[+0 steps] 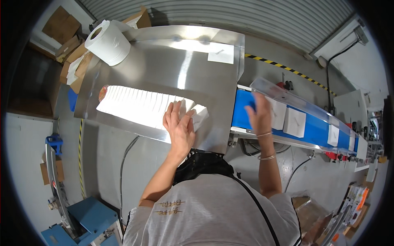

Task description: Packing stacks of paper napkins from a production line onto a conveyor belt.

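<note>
A long row of thin white packets (135, 105), standing on edge against each other, lies on a stainless steel table (160, 65). My left hand (179, 127) rests on the right end of this row with its fingers apart. Beside its fingertips, the end packet (200, 116) leans away from the others. My right hand (261, 115) is over the start of a blue conveyor belt (243, 108), blurred by motion, thumb apart from the fingers, and no packet shows in it. Just right of it, a flat white packet (277, 114) lies on the belt, partly covered by the hand.
More white packets (294, 122) lie spaced along the belt. A clear plastic guard (287, 95) runs along its far side. On the table stand a large white roll (107, 43) and a white sheet (221, 53). Cardboard boxes (78, 65) are at the far left.
</note>
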Motion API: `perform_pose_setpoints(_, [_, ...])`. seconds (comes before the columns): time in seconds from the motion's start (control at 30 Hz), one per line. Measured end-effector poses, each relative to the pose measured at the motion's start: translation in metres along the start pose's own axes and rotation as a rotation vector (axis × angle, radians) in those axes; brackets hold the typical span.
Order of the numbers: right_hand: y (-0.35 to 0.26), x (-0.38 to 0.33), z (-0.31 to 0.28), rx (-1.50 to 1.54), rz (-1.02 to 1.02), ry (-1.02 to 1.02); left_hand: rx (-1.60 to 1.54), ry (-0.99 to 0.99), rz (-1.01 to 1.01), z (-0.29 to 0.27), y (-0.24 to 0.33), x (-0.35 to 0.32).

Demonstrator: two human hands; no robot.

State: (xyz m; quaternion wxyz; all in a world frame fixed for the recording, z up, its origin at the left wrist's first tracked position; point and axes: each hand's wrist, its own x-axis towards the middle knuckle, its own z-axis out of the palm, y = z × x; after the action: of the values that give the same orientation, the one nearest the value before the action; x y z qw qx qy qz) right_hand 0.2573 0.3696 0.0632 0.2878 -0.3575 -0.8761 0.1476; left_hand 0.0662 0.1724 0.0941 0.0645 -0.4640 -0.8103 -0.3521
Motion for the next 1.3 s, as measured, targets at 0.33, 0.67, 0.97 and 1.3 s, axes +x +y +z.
perform_pose_setpoints(0.33, [-0.044, 0.012, 0.047, 0.778, 0.268, -0.775, 0.072, 0.067, -0.019, -0.008, -0.005, 0.005])
perform_pose_setpoints(0.67, [0.071, -0.020, 0.009, -0.195, 0.529, 0.205, -0.004, 0.061, 0.024, -0.001, -0.022, 0.000])
perform_pose_setpoints(0.97, [-0.077, 0.033, 0.040, 0.503, -0.133, -0.442, -0.050, -0.014, 0.029, -0.008, -0.017, 0.004])
perform_pose_setpoints(1.3, [-0.029, -0.005, 0.061, 1.093, 0.458, -0.393, 0.040, 0.060, -0.023, -0.008, -0.034, 0.004])
